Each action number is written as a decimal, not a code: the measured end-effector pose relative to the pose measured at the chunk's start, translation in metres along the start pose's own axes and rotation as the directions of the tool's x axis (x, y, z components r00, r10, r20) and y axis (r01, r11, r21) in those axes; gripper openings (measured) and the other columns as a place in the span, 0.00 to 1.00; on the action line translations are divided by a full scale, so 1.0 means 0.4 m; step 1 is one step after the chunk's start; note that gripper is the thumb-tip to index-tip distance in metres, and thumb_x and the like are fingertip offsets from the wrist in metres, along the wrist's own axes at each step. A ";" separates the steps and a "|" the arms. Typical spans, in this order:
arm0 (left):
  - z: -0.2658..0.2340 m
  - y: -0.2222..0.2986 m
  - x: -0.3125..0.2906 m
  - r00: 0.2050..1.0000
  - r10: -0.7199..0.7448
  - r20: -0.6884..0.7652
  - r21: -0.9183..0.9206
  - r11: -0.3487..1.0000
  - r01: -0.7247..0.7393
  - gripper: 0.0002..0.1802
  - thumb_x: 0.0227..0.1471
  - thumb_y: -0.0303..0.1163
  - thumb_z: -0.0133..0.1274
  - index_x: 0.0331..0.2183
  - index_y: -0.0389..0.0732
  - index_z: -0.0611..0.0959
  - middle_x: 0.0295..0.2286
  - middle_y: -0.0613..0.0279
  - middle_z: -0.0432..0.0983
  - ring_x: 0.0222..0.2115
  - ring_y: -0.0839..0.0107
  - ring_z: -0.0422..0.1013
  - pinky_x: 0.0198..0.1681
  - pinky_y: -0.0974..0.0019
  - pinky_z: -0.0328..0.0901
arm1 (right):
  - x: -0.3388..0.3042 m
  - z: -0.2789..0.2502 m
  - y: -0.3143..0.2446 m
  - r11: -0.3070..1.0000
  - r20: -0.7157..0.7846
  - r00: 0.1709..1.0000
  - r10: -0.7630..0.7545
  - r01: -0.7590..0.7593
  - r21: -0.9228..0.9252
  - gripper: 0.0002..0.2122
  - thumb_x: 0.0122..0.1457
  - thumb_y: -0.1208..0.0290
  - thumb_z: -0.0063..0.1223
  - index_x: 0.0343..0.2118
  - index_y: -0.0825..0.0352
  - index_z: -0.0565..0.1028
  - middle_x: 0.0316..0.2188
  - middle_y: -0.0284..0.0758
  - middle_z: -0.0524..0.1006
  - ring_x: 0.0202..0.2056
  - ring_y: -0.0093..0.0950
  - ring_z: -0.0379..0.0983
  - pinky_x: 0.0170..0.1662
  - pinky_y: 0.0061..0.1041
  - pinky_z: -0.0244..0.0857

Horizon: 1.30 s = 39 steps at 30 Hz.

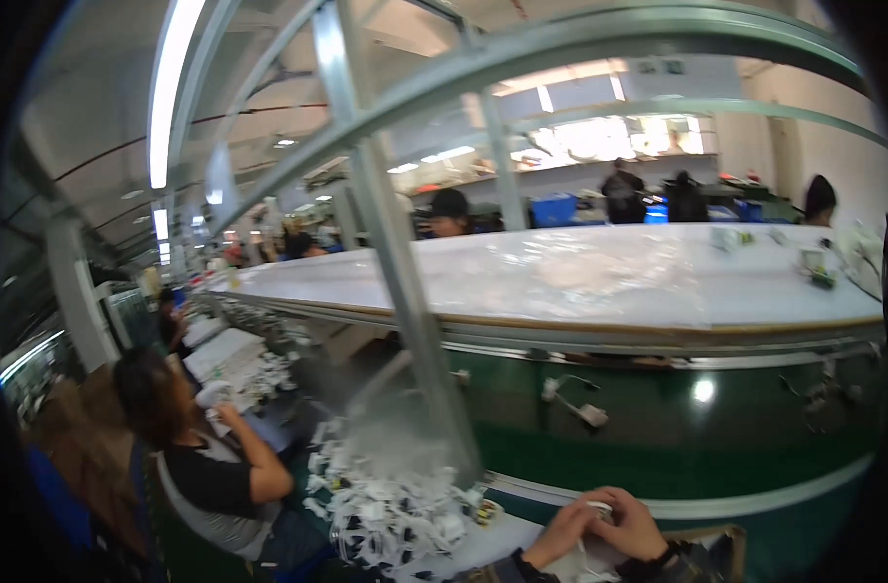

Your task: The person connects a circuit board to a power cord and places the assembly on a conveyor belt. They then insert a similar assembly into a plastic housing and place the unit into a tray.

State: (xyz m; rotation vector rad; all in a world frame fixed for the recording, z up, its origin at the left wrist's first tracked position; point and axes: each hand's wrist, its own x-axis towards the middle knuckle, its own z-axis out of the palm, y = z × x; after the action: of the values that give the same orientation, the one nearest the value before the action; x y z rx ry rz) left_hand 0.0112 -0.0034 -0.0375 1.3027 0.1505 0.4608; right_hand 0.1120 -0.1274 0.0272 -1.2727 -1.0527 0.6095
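Note:
At the lower right, my left hand (pixel 564 536) and my right hand (pixel 632 530) meet with fingers closed round a small white rounded part (pixel 600 509). A white cable (pixel 584 556) hangs down below it. Most of the part is hidden by my fingers, so its exact kind does not show. Left of my hands lies a heap of small white plastic pieces (pixel 385 520) with bits of wire. A few yellowish and dark parts (pixel 487 512) sit at the heap's right edge.
A green conveyor belt (pixel 522 437) beyond my hands carries a white adapter with cable (pixel 590 415). Above it runs a white shelf (pixel 784 301) under clear plastic sheeting (pixel 599 267). A metal post (pixel 400 253) rises beside the heap. A co-worker (pixel 206 457) sits left; a cardboard box (pixel 735 546) stands right.

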 end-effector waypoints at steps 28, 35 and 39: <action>0.061 0.124 -0.013 0.969 -0.019 -0.247 0.152 0.987 0.058 0.09 0.63 0.33 0.46 0.42 0.38 0.75 0.25 0.59 0.76 0.22 0.74 0.71 0.27 0.72 0.66 | 0.019 -0.331 -0.058 0.991 -0.452 0.891 -0.023 -0.038 -0.125 0.19 0.59 0.70 0.63 0.51 0.70 0.74 0.43 0.42 0.80 0.46 0.27 0.77 0.45 0.24 0.73; 0.051 0.108 -0.015 0.977 -0.072 -0.203 0.137 0.985 0.101 0.05 0.62 0.27 0.48 0.37 0.37 0.78 0.25 0.61 0.77 0.23 0.77 0.71 0.29 0.73 0.66 | -0.003 -0.299 -0.131 0.914 -0.437 0.899 0.011 -0.186 -0.360 0.15 0.57 0.60 0.63 0.39 0.68 0.81 0.35 0.45 0.82 0.38 0.37 0.82 0.43 0.30 0.74; 0.054 0.104 -0.013 0.974 -0.096 -0.204 0.136 0.983 0.125 0.05 0.62 0.26 0.48 0.36 0.36 0.78 0.24 0.61 0.77 0.23 0.76 0.71 0.28 0.73 0.66 | -0.009 -0.217 -0.071 0.409 -0.174 0.899 0.402 -0.346 -0.844 0.20 0.56 0.48 0.59 0.29 0.65 0.83 0.27 0.41 0.82 0.32 0.39 0.81 0.37 0.35 0.74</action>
State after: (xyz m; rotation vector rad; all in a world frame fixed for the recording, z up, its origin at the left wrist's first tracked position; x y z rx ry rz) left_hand 0.0041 -0.0168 0.0073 1.3852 0.4279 0.4891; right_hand 0.1821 -0.1775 0.0574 -2.4751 -1.1621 0.4307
